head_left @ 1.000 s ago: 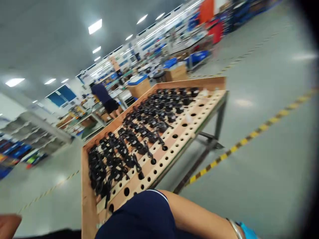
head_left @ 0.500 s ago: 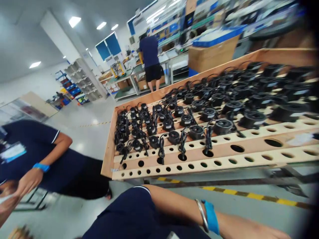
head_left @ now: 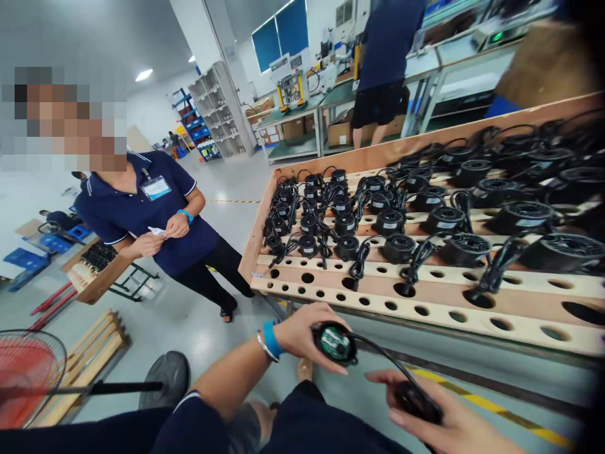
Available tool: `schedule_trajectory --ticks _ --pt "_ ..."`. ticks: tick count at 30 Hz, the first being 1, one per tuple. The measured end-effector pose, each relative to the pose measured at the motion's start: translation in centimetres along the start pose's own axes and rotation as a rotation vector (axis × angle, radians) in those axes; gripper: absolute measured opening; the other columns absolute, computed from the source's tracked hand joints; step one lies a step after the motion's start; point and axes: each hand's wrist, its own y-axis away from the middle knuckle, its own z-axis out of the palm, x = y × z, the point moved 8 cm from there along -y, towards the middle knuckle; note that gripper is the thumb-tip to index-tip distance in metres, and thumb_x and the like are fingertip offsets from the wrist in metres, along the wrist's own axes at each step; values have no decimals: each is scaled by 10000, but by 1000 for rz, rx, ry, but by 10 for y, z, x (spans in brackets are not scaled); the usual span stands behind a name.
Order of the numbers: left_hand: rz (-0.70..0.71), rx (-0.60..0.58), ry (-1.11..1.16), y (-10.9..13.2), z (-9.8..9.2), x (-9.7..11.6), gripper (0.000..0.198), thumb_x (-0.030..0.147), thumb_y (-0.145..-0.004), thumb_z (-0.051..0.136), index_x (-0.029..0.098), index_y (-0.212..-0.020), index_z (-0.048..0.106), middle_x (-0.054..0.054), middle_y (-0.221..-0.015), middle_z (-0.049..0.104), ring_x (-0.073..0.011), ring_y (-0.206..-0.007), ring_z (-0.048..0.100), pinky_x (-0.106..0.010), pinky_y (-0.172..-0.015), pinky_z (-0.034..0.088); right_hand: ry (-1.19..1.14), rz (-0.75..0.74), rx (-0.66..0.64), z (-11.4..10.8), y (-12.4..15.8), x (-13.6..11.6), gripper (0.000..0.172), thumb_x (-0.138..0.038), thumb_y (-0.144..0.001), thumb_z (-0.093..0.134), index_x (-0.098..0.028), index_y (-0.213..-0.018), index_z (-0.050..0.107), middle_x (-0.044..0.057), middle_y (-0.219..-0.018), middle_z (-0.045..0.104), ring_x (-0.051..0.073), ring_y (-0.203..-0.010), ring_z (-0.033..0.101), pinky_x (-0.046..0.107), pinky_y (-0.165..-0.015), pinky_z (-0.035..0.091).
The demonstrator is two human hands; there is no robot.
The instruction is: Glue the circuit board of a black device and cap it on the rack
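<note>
Red blades were seen in a caged fan (head_left: 28, 378) at eight o'clock. At nine, a white scrap (head_left: 155, 231) was held by a co-worker (head_left: 155, 211). At six, in the fingers of the left hand (head_left: 302, 333), a round black part (head_left: 335, 342) was gripped by its edge, its green board exposed. From it a black cable (head_left: 418, 402) was led towards five o'clock, its bunched length clasped in the curled fingers of the right hand (head_left: 435, 416). At three, rows of similar black units (head_left: 399, 248) were borne by a wooden tray (head_left: 444, 293).
</note>
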Motion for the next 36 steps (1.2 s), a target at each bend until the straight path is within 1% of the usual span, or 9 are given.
schedule_trajectory --ticks 2,6,9,11,15,19,24,31,36 --pt "-34 24 -1 14 -29 -10 617 558 -522 814 143 -955 667 -88 -882 640 -171 -799 540 -294 -782 460 103 0 -103 15 -25 -27 822 -744 -692 566 -145 -1253 599 123 -882 557 204 -636 530 291 -514 471" --pt "-110 39 -27 42 -88 -34 624 484 -499 847 155 -994 654 -83 -929 642 -194 -888 561 -321 -878 458 174 -56 -148 43 -79 -83 824 -757 -680 550 -131 -1211 610 147 -1081 555 279 -940 552 331 -797 507" --pt "-119 79 -39 56 -147 -44 592 405 -528 848 156 -1027 647 -80 -960 634 -199 -923 579 -322 -914 461 83 26 -175 64 -123 -116 960 -833 -594 575 -140 -1256 541 126 -940 585 227 -729 563 294 -588 484" --pt "-113 124 -52 60 -192 -46 589 375 -544 849 143 -1043 638 -83 -969 622 -196 -920 587 -319 -906 469 19 48 -181 73 -152 -145 1035 -860 -532 597 -144 -1274 502 75 -759 557 167 -550 482 271 -482 404" --pt "-128 182 -87 56 -269 -56 545 316 -583 836 112 -1041 624 -83 -982 600 -189 -915 583 -324 -888 471 -108 -97 -150 73 -207 -220 931 -813 -484 695 -114 -1084 557 38 -648 511 104 -466 384 248 -463 342" --pt "-169 265 -74 42 -319 -81 528 294 -600 825 111 -1044 607 -68 -983 612 -197 -964 584 -346 -939 451 -219 -157 -124 64 -255 -270 928 -764 -404 787 -103 -1018 570 -2 -579 474 81 -446 361 240 -471 361" --pt "-199 365 37 13 -352 -125 543 337 -545 851 106 -978 616 -32 -879 618 -171 -863 596 -329 -866 493 -299 -182 -12 52 -300 -291 942 -710 -331 840 -84 -987 584 24 -658 528 67 -466 380 220 -442 356" --pt "-92 193 89 -46 -357 -174 559 350 -550 845 96 -1001 633 -54 -918 622 -163 -868 581 -297 -835 491 -379 -207 291 39 -325 -287 920 -686 -367 840 -72 -981 535 28 -647 531 82 -468 406 207 -410 352" --pt "-51 115 169 -80 -372 -206 604 339 -523 856 100 -1024 620 -62 -961 623 -156 -876 586 -279 -826 487 -501 -221 480 39 -336 -293 880 -646 -392 850 -77 -981 527 29 -673 535 70 -467 403 194 -403 353"
